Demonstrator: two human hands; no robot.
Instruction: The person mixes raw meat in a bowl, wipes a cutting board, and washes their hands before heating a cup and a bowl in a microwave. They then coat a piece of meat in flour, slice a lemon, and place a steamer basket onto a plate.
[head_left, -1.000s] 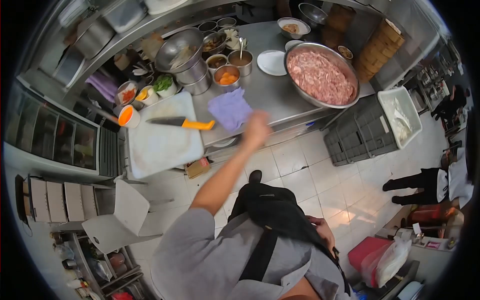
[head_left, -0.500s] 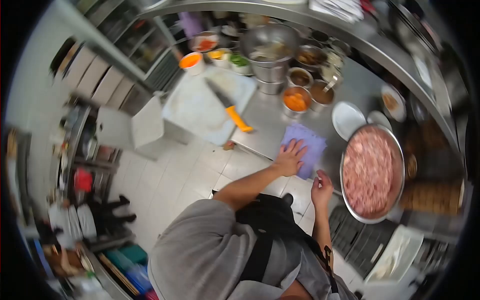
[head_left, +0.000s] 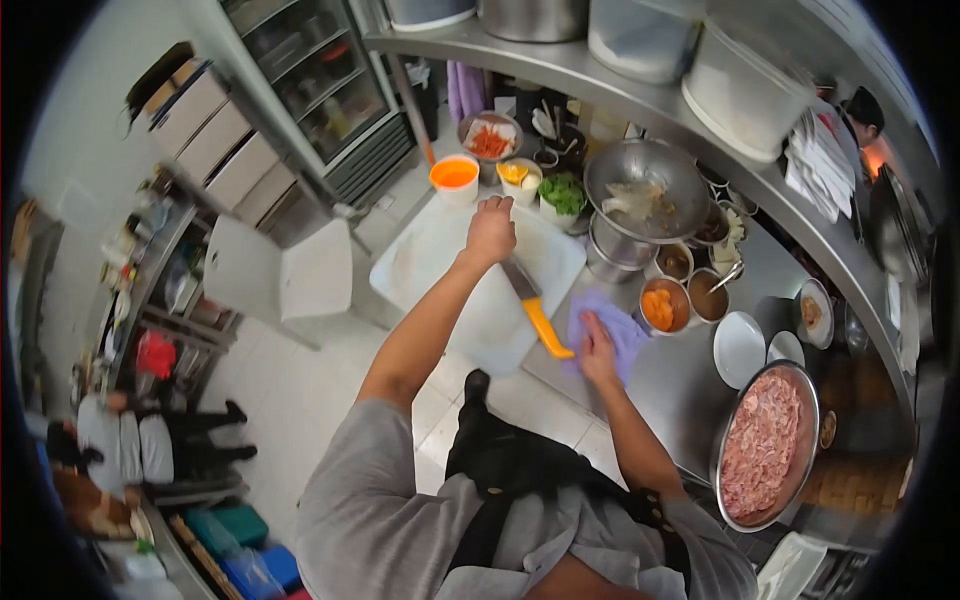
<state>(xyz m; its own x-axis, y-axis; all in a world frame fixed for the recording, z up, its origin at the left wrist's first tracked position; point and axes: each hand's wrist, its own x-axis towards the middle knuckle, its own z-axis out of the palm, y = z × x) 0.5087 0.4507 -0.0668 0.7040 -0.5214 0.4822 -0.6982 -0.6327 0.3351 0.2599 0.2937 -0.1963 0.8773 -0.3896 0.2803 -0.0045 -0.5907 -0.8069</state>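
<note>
Arms reached forward: your left grip (head_left: 490,230) sat curled over the cutting board (head_left: 440,270), contents impossible to tell. Your right grip (head_left: 598,350) lay spread flat on the crumpled purple cloth (head_left: 630,330) beneath it, just right of the knife (head_left: 532,305).

- Cloth (head_left: 628,328): soft purple fabric, matt.
- Cutting board (head_left: 440,265): white plastic, matt and smooth.
- Knife handle (head_left: 548,330): glossy orange plastic.
- Counter (head_left: 680,390) and big bowl (head_left: 685,170): shiny, brushed metal.
</note>
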